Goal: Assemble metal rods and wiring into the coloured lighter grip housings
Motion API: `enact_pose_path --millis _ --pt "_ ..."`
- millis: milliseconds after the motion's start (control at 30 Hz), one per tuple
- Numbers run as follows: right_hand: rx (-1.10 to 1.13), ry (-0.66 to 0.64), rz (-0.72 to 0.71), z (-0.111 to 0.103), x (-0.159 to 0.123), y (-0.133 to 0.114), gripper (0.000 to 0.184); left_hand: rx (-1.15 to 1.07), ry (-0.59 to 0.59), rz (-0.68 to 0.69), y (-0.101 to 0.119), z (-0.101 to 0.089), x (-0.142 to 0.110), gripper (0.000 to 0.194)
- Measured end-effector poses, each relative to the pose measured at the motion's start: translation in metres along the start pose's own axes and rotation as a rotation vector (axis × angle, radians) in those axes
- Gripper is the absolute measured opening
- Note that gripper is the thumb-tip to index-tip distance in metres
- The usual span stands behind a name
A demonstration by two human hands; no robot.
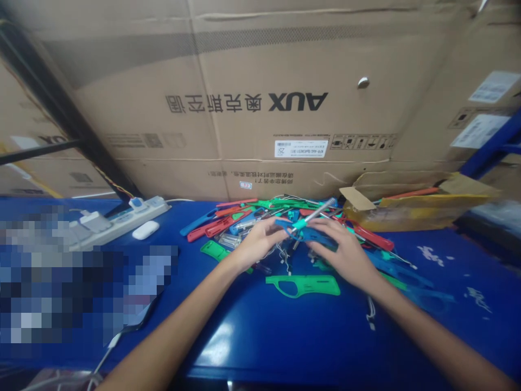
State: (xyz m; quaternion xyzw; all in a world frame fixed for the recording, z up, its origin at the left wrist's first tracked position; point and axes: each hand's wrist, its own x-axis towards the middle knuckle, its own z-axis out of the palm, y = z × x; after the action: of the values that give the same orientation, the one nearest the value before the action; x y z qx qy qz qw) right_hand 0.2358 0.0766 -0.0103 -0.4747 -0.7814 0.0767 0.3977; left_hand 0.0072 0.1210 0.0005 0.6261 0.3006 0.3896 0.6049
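Over a heap of lighter parts, both of my hands hold one long-nosed lighter (311,234), with a blue handle, a teal piece and a silver metal tube pointing up to the right. My left hand (260,241) pinches the trigger-loop end between thumb and fingers. Curled around the other end of the blue handle is my right hand (345,252); its fingertips partly hide it. On the table just below them lies a green handle shell (303,286). Thin white wires (287,260) and clear small parts show between my hands, too blurred to tell apart.
Red, green and blue shells (232,220) spread across the blue table (260,336). A taped cardboard box (411,212) stands back right, before a large AUX carton (244,65). To the left are a power strip (122,220), a white earbud case (145,230) and a pixelated area.
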Motion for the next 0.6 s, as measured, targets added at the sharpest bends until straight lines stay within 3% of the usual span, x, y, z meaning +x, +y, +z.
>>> enact_pose_path --millis 167,400,500,600 --pt "0.197 -0.106 0.186 -0.007 0.003 -0.007 0.033 -0.017 -0.006 0.003 0.002 -0.001 0.000 0.024" --pt "0.308 -0.219 0.323 0.008 -0.006 -0.016 0.045 -0.068 -0.001 -0.038 0.001 0.003 -0.003 0.024" --pt "0.375 -0.216 0.363 0.011 -0.007 -0.017 0.044 -0.084 0.016 -0.053 0.000 0.003 -0.003 0.028" --pt "0.390 -0.115 0.383 0.006 -0.003 -0.017 0.042 -0.094 0.018 -0.079 -0.001 0.001 -0.003 0.037"
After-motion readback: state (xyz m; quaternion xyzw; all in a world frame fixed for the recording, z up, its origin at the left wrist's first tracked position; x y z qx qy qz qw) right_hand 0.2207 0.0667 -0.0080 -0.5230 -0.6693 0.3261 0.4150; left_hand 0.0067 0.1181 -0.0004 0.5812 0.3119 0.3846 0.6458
